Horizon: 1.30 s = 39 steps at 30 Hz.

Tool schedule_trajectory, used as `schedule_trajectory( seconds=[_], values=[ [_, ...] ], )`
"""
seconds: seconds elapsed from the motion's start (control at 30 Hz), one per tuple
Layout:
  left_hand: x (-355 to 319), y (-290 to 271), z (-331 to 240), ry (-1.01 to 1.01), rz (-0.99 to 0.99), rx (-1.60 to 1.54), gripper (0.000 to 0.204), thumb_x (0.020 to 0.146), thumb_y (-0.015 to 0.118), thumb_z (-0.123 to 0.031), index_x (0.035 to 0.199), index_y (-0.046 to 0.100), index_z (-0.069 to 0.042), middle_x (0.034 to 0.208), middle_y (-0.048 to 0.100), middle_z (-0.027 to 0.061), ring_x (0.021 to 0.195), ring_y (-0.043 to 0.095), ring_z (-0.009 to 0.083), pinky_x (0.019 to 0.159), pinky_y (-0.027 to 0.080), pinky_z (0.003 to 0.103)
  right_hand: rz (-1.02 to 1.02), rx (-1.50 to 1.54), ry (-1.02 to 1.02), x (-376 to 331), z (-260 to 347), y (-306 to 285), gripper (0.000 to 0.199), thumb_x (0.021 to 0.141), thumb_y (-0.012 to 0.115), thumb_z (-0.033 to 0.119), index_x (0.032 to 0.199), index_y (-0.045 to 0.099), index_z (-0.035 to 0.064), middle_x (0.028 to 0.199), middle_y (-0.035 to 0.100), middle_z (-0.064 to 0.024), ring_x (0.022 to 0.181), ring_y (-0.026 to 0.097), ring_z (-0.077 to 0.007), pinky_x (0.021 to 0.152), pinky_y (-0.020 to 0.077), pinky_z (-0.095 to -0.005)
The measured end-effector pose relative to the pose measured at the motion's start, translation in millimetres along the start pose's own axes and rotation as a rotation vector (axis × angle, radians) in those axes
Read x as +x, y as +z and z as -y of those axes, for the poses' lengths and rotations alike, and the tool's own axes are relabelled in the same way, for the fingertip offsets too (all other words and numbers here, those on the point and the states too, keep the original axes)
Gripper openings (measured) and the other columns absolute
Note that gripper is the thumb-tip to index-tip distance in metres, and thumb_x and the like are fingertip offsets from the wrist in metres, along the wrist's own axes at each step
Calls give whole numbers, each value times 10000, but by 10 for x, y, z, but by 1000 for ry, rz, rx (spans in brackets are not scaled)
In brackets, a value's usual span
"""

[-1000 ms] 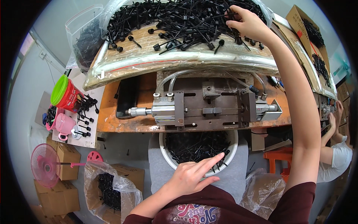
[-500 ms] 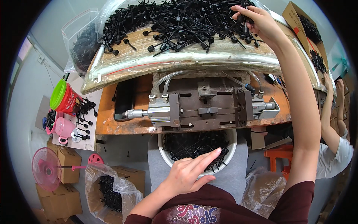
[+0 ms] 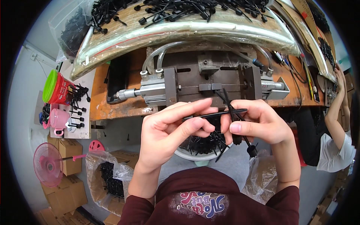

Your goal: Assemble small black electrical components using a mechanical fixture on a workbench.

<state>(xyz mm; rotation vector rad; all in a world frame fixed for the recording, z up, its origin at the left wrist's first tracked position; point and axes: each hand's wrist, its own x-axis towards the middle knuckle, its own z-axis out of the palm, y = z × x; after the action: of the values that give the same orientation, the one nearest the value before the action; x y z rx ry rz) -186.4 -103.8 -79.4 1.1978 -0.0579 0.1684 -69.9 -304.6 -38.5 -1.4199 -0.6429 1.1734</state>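
Both my hands are together in front of the metal fixture (image 3: 210, 67), above a white basket (image 3: 189, 154) of black pieces in my lap. My left hand (image 3: 163, 131) pinches one thin black plastic piece (image 3: 213, 114), held nearly level with its ribbed tip pointing right. Several similar black pieces (image 3: 252, 150), with thin stems and knob-like heads, are gripped in my right hand (image 3: 264, 122), crossing one another at different angles. The level piece's tip crosses those in my right hand. Small grey jaws (image 3: 210, 87) stand at the fixture's middle, just beyond my fingers.
A plastic-wrapped board (image 3: 180, 32) bears a heap of black pieces (image 3: 180, 9) behind the fixture. To the left are a red bucket (image 3: 62, 90), a pink cup (image 3: 59, 118), a pink fan (image 3: 48, 165) and a lined carton (image 3: 112, 180). A co-worker's arm (image 3: 335, 108) is at right.
My right hand has come down from the heap to the fixture's front, carrying black pieces. My left hand has risen from the basket to meet it and now pinches one piece. The view has tilted down.
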Motion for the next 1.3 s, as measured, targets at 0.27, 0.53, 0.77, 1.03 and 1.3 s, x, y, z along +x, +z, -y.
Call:
schedule_trajectory(
  seconds=[0.27,0.53,0.77,1.03,1.3],
  values=[
    [-156,57,-70,135,-184,551,289,873,618,52,1154,674,10,1074,677,152,747,629,90,597,517,197,-126,66,-84,-70,-330,-142,205,948,594,281,957,602,77,786,662,23,607,483,9,482,322,-160],
    [-80,67,198,181,-158,496,419,779,668,133,1191,608,89,1148,633,222,929,681,219,795,561,288,-381,137,-269,-143,-498,-109,208,967,551,264,998,554,59,789,650,-40,539,441,4,442,296,-141],
    [137,112,559,491,-120,1196,270,662,801,-61,907,700,-10,1072,694,125,745,672,191,665,536,290,-577,211,-375,-198,-593,127,164,974,544,202,987,529,39,807,651,-80,521,433,-1,458,321,-140],
    [239,152,559,529,-81,1490,244,664,797,-131,875,704,-52,1118,696,73,652,648,169,592,483,259,-603,259,-357,-184,-722,243,163,983,532,210,972,506,50,773,650,-105,493,424,-10,452,323,-143],
    [280,143,542,504,-71,1459,241,653,809,-140,860,705,-73,1122,699,45,608,621,160,578,480,255,-641,258,-357,-200,-727,312,161,994,516,221,961,487,65,746,644,-91,490,412,-5,443,312,-142]
  ],
)
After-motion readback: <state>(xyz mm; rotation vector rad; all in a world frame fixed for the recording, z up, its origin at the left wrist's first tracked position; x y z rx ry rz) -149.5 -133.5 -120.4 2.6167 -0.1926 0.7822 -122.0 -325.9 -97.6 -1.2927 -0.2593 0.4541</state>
